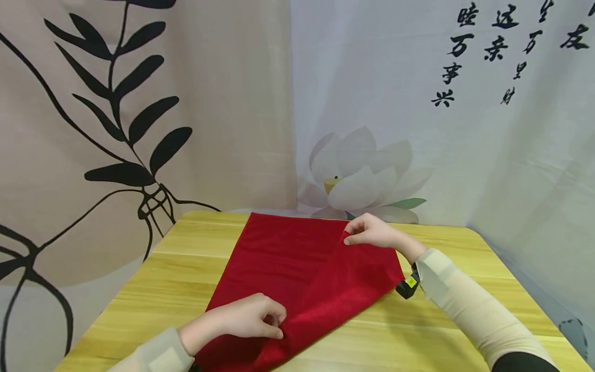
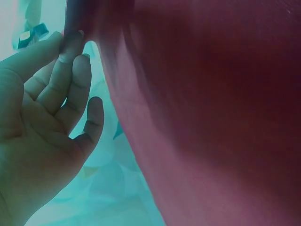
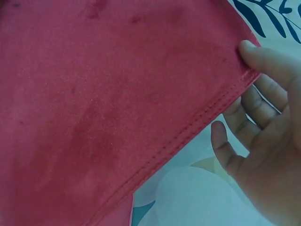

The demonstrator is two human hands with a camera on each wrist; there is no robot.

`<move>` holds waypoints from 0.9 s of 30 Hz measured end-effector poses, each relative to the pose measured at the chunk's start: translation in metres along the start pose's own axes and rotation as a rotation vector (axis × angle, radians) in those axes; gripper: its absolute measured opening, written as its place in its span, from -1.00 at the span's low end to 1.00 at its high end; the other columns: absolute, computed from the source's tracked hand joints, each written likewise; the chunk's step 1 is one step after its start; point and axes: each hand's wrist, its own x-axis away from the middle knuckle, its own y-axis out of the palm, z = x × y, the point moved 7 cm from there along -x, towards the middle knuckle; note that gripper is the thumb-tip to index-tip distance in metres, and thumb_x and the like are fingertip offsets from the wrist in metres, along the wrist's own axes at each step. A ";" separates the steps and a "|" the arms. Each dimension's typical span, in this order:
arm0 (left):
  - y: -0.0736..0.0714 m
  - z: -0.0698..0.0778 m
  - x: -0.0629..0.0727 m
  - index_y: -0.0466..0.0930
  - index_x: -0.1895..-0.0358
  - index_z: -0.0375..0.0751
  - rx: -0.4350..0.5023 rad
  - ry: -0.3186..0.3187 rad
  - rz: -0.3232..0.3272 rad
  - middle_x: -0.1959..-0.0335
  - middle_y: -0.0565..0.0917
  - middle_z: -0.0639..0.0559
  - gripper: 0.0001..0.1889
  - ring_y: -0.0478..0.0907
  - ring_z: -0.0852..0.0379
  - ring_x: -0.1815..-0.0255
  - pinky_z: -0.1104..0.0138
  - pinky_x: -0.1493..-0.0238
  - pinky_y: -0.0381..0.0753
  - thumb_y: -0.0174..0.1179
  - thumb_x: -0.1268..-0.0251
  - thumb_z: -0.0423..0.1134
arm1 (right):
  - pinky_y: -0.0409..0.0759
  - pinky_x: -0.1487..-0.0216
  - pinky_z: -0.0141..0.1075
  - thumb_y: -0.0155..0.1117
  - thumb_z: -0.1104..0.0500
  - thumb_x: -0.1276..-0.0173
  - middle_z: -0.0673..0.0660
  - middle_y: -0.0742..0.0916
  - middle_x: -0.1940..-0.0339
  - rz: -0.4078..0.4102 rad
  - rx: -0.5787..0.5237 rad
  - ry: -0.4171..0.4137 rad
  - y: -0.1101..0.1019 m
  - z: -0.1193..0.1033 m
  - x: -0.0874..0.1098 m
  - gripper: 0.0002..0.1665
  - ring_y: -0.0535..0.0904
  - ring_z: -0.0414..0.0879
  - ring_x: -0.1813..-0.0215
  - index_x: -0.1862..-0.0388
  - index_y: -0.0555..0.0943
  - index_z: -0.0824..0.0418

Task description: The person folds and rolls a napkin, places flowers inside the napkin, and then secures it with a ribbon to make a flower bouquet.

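Observation:
A red cloth (image 1: pixel 283 253) with a smooth surface lies slanting over the wooden table, its right part lifted and folded over toward the left. At the near side my left hand (image 1: pixel 246 316) pinches its edge between thumb and fingertips; the left wrist view shows the left hand (image 2: pixel 47 108) at the top of the hanging cloth (image 2: pixel 211 117). Farther off, my right hand (image 1: pixel 374 231) pinches a corner. In the right wrist view the cloth (image 3: pixel 117 94) has a stitched hem, and the right hand (image 3: pixel 268 132) grips its corner, thumb on top, other fingers below.
The yellow wood-grain table (image 1: pixel 446 310) has rounded far corners. Behind it hangs a pale curtain (image 1: pixel 241 103) printed with dark leaves, a lotus and black characters. A small black device (image 1: pixel 406 288) sits at the right wrist, beside the cloth's right edge.

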 end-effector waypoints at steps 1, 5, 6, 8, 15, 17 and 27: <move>-0.001 -0.001 0.001 0.32 0.57 -0.03 0.003 -0.005 0.003 0.66 0.30 0.39 -0.66 0.14 0.46 0.60 0.54 0.54 0.19 0.32 -0.21 -0.20 | 0.42 0.35 -0.33 0.34 0.23 -0.28 -0.03 0.58 0.56 0.004 -0.005 0.005 -0.001 0.000 0.000 -0.94 0.38 -0.19 0.47 0.39 0.68 0.20; -0.003 -0.003 0.003 0.31 0.58 -0.03 0.003 -0.016 0.017 0.66 0.31 0.39 -0.65 0.16 0.46 0.60 0.54 0.53 0.20 0.32 -0.21 -0.20 | 0.47 0.29 -0.32 0.34 0.26 -0.28 0.01 0.64 0.51 0.016 -0.020 0.026 -0.002 0.002 -0.002 -0.96 0.44 -0.16 0.42 0.37 0.69 0.19; -0.004 -0.003 0.003 0.31 0.58 -0.03 0.003 -0.017 0.022 0.65 0.32 0.39 -0.65 0.18 0.47 0.59 0.54 0.52 0.22 0.33 -0.21 -0.20 | 0.48 0.29 -0.32 0.34 0.26 -0.28 0.02 0.64 0.51 0.020 -0.023 0.029 -0.002 0.002 -0.002 -0.97 0.45 -0.15 0.42 0.37 0.69 0.20; -0.005 -0.004 0.004 0.30 0.58 -0.03 0.002 -0.017 0.030 0.65 0.33 0.39 -0.65 0.22 0.47 0.58 0.54 0.50 0.24 0.33 -0.20 -0.21 | 0.48 0.27 -0.32 0.35 0.25 -0.28 0.02 0.65 0.50 0.026 -0.014 0.033 -0.003 0.002 -0.004 -0.97 0.45 -0.16 0.41 0.36 0.69 0.20; -0.010 -0.006 0.004 0.31 0.57 -0.01 0.013 -0.035 0.038 0.64 0.35 0.38 -0.66 0.30 0.47 0.54 0.53 0.45 0.29 0.31 -0.23 -0.22 | 0.47 0.27 -0.31 0.37 0.23 -0.27 -0.01 0.64 0.50 0.042 0.002 0.027 -0.006 -0.002 -0.004 -0.94 0.44 -0.17 0.41 0.35 0.68 0.22; -0.011 -0.007 0.005 0.32 0.56 -0.01 0.016 -0.039 0.040 0.63 0.37 0.38 -0.67 0.33 0.47 0.53 0.52 0.44 0.32 0.31 -0.24 -0.21 | 0.47 0.29 -0.31 0.36 0.22 -0.27 -0.01 0.63 0.51 0.049 0.009 0.028 -0.007 -0.003 -0.004 -0.93 0.43 -0.17 0.41 0.36 0.68 0.23; -0.017 -0.010 0.007 0.37 0.54 0.02 -0.007 -0.055 0.082 0.60 0.45 0.40 -0.71 0.37 0.46 0.51 0.50 0.42 0.35 0.31 -0.23 -0.21 | 0.41 0.30 -0.32 0.30 0.33 -0.29 0.12 0.60 0.51 0.073 0.020 0.050 -0.009 -0.022 -0.003 -0.95 0.37 -0.19 0.42 0.34 0.65 0.34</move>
